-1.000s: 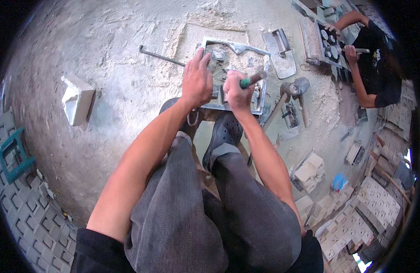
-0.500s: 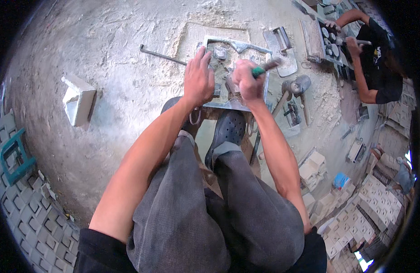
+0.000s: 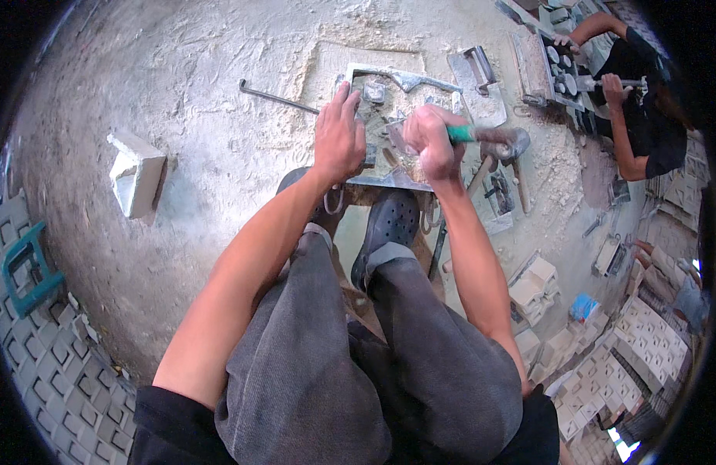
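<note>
My left hand (image 3: 341,143) lies flat along the left side of a metal mould frame (image 3: 385,182), fingers stretched forward and holding nothing. My right hand (image 3: 435,143) is closed in a fist round a green-handled tool (image 3: 461,133), above the right part of the frame. The tool's handle points right; its working end is hidden or blurred by the hand. Inside the frame sit small metal pieces, one a block (image 3: 374,93), amid pale powder. A thin hooked metal rod (image 3: 277,94) lies left of the frame.
At the frame's right lie a flat plate with a handle (image 3: 480,89) and a mallet (image 3: 516,142). A pale cast block (image 3: 137,178) stands at left, near a teal frame (image 3: 32,271) and stacked blocks (image 3: 56,380). A co-worker (image 3: 637,101) works at the upper right; more blocks (image 3: 598,387) fill the lower right.
My right hand has shifted slightly right, and the green-handled tool has swung to point more level to the right. My left hand has stayed on the frame.
</note>
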### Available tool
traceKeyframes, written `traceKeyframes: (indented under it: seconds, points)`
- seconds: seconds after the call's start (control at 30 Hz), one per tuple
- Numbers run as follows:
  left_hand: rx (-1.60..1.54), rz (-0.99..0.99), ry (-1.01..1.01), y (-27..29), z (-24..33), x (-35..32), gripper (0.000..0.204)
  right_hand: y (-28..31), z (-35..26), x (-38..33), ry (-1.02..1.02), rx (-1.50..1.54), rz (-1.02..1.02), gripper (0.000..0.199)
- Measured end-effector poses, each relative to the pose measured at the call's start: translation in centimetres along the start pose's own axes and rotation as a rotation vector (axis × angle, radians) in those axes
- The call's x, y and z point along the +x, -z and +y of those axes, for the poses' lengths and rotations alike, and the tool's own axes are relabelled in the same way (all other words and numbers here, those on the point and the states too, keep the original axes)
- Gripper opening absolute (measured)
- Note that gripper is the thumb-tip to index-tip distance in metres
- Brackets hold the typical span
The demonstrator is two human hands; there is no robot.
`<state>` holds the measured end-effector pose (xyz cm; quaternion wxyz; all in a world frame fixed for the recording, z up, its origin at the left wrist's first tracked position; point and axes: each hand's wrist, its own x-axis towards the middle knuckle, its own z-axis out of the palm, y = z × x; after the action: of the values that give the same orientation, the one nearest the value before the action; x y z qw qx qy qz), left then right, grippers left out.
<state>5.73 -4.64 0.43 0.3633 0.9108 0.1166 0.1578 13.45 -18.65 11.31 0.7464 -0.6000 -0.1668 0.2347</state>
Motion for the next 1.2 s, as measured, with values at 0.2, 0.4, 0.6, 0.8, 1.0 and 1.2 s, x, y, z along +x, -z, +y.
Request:
traceKeyframes:
  seconds: [0.2,0.4,0.6,0.8,1.0,1.2]
  points:
    - [-0.04,-0.029,0.027,-0.1,0.7,-0.1,0.052,0.8,5.7,-0.9,-0.011,-0.262,0.03,0.035]
    - [-0.039,0.006,0.014,0.1,0.0,0.0,0.053,-1.0,2.0,-0.7,0.072,0.004,0.093,0.04]
    - [-0.067,0.01,0.008,-0.6,0.4,0.0,0.054,-0.1,6.6,-1.4,-0.051,-0.162,0.267,0.04]
    - [-0.052,0.008,-0.01,0.2,0.0,0.0,0.05,-1.0,1.2,-1.5,-0.009,0.259,0.41,0.035]
    - [-0.074,-0.018,0.025,-0.1,1.0,0.2,0.05,0.0,5.0,-1.7,0.13,-0.375,0.402,0.032]
    - [-0.067,-0.002,0.013,0.2,0.3,-0.1,0.051,-1.2,1.7,-1.0,0.041,0.095,0.521,0.038]
